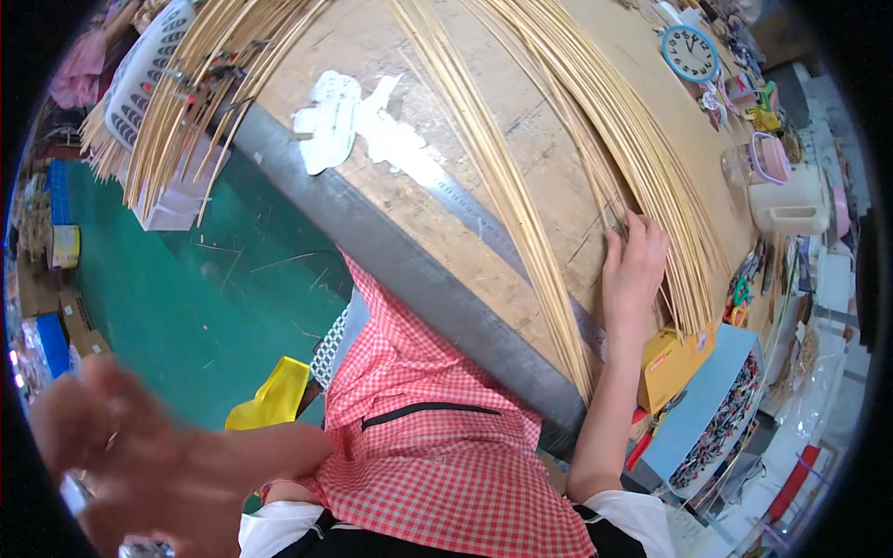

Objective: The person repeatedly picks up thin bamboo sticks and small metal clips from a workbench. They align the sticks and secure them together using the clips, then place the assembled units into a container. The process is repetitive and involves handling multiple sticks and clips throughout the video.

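My right hand (637, 265) rests on the wooden worktable (446, 70), thumb apart from the fingers, its fingertips at the inner edge of a long bundle of thin bamboo strips (651, 177). A few loose strips run down to the thumb; whether any lies between the fingers is hard to see. To the left of this hand a narrower bundle of strips (510, 181) crosses a steel ruler (456, 197) and reaches the table's front edge. Off the table at the lower left, my left hand (130, 456) is raised close to the camera and smeared by motion.
A dark metal edge (372, 256) borders the table. White paper pieces (330, 121) lie by the ruler. More strips (177, 121) overhang the far left beside a white basket (149, 70). At right are a yellow box (674, 363), a tray of small parts (721, 423) and a clock (690, 53).
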